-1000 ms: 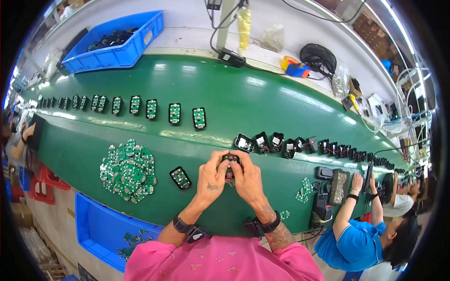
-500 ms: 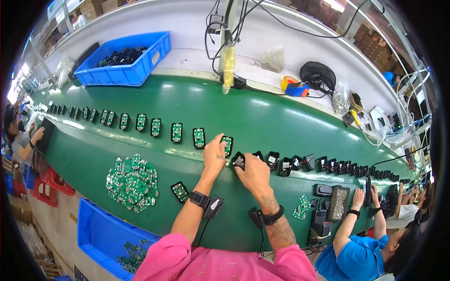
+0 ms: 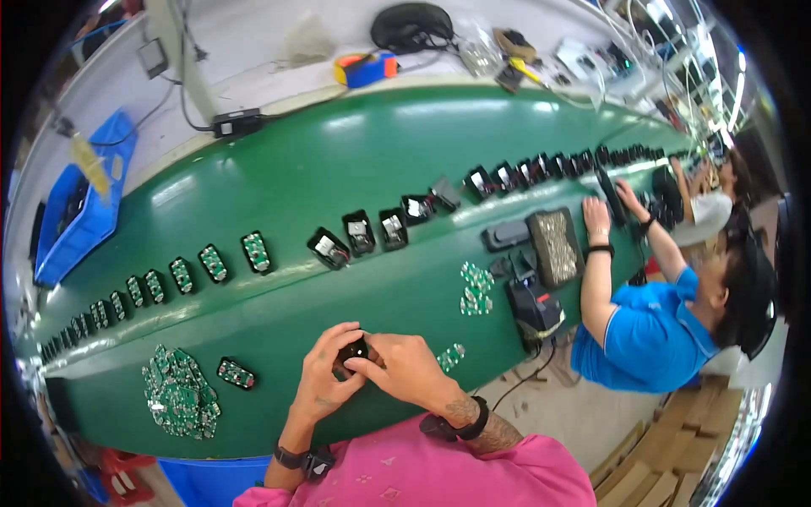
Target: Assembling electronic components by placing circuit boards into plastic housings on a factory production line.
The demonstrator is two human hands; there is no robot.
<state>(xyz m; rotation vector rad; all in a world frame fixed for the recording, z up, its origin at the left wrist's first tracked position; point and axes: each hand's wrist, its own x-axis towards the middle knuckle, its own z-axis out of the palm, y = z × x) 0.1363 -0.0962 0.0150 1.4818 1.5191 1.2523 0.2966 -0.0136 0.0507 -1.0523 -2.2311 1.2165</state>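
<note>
Close to my body, my left hand (image 3: 325, 376) and my right hand (image 3: 410, 372) are both closed around a small black plastic case (image 3: 354, 347). My fingers cover most of it, and what lies inside cannot be made out. To the left of my hands a black case with a green circuit board (image 3: 236, 373) lies apart on the bench. Left of that is a heap of loose green circuit boards (image 3: 179, 395). Beyond my hands runs a row of black cases; the nearest board-filled one (image 3: 256, 252) stands left of an open case with pale parts and wires (image 3: 329, 248).
Small green boards (image 3: 476, 289) lie to the right, beside a black device (image 3: 534, 302) and a foam-like block (image 3: 555, 248). A co-worker in a blue shirt (image 3: 646, 329) works at the right. Blue bins (image 3: 101, 211) stand at the far left and below the bench (image 3: 198, 482).
Both my hands have drawn back from the row toward my body, now with a black case between them. The view has swung to the right.
</note>
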